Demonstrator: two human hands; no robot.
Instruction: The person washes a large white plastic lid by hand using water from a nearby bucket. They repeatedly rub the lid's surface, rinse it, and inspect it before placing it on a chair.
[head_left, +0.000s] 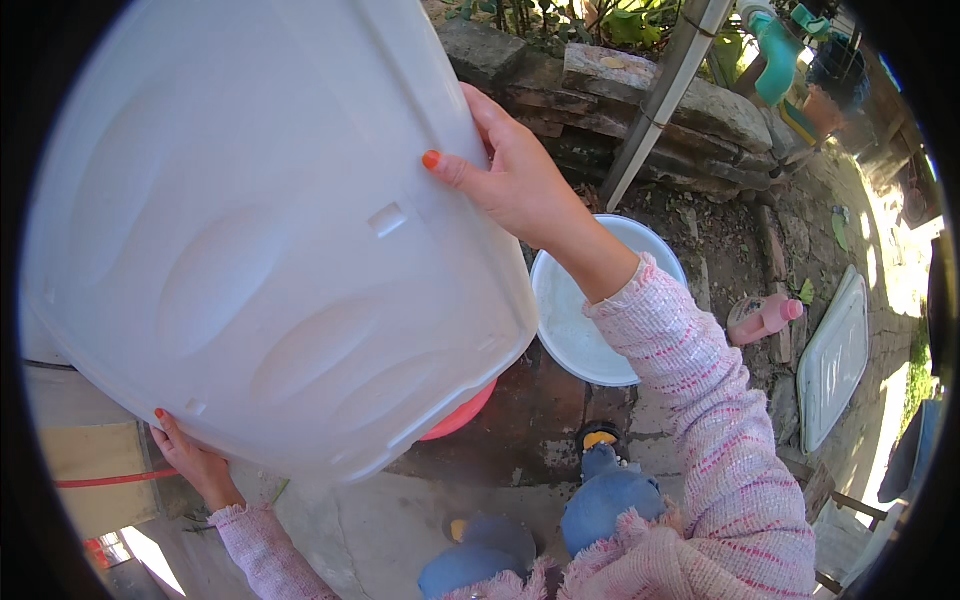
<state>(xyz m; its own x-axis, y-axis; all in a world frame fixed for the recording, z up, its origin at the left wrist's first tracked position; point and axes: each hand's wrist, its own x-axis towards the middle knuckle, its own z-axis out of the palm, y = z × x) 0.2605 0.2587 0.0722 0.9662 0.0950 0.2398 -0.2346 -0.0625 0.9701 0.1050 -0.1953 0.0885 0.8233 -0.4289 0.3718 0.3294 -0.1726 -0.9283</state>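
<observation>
A large whitish plastic panel with oval recesses, perhaps a lid or the side of a bin (247, 247), fills the upper left of the view. My right hand (517, 176) grips its right edge, thumb on the near face and fingers behind. At its lower left edge, my left hand (191, 457) holds on with the thumb over the rim. Below my right forearm stands a round white basin (577, 337) on the ground, partly covered by the arm and panel. Part of a red basin (461, 412) shows under the panel's lower edge; the rest is hidden.
A pink plastic bottle (765, 321) is on the right, near a white ribbed lid (834, 360). Behind the basin rises a low stone wall (667, 112), with a slanted metal pole (660, 105) before it. A green tap-like fitting (776, 56) is at top right. A red hose (112, 480) runs at left.
</observation>
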